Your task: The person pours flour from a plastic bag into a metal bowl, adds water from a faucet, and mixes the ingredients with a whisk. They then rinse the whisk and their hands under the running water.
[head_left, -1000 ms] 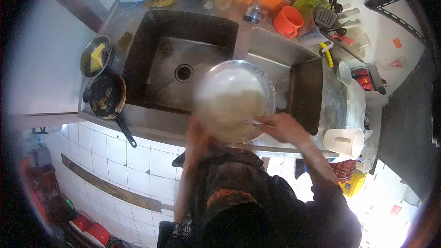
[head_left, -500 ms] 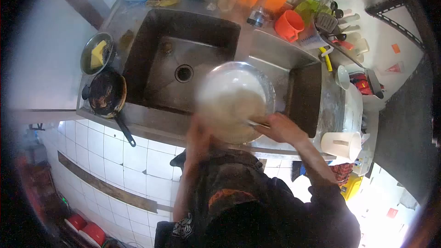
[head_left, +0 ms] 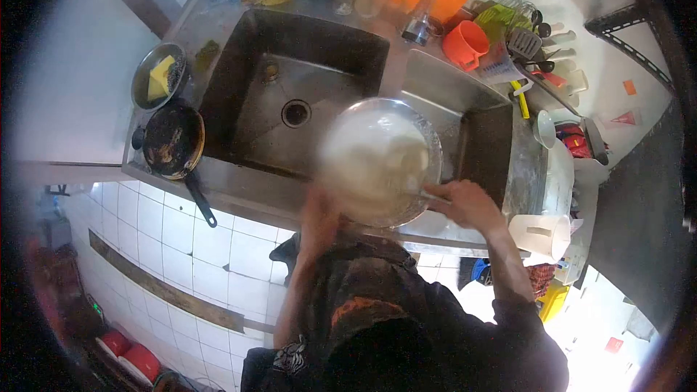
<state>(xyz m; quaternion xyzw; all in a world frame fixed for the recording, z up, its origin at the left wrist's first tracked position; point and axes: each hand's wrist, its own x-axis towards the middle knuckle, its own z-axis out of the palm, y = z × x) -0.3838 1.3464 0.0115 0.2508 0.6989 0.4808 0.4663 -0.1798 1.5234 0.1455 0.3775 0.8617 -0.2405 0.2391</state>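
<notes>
A shiny round metal bowl [head_left: 434, 151] with a pale, creamy mixture [head_left: 377, 147] in it overlaps the front edge of the sink and the divider between its basins. My left hand [head_left: 320, 212], smeared by motion, grips the bowl's lower left side. Closed around a thin metal handle [head_left: 420, 194], my right hand [head_left: 465, 205] is at the bowl's lower right rim. The handle belongs to a utensil whose far end dips into the mixture; its head is blurred and partly hidden there.
Around me are a deep sink basin [head_left: 279, 147], a smaller right basin [head_left: 435, 87], a blackened frying pan [head_left: 173, 141] and a metal bowl with a yellow sponge [head_left: 161, 80]. An orange mug [head_left: 465, 45] stands near several utensils. A white jug [head_left: 541, 236] is at the right.
My right hand has moved slightly right with the utensil, and the mixture's surface pattern has shifted. The bowl sits a little further right in the view, which has itself shifted slightly.
</notes>
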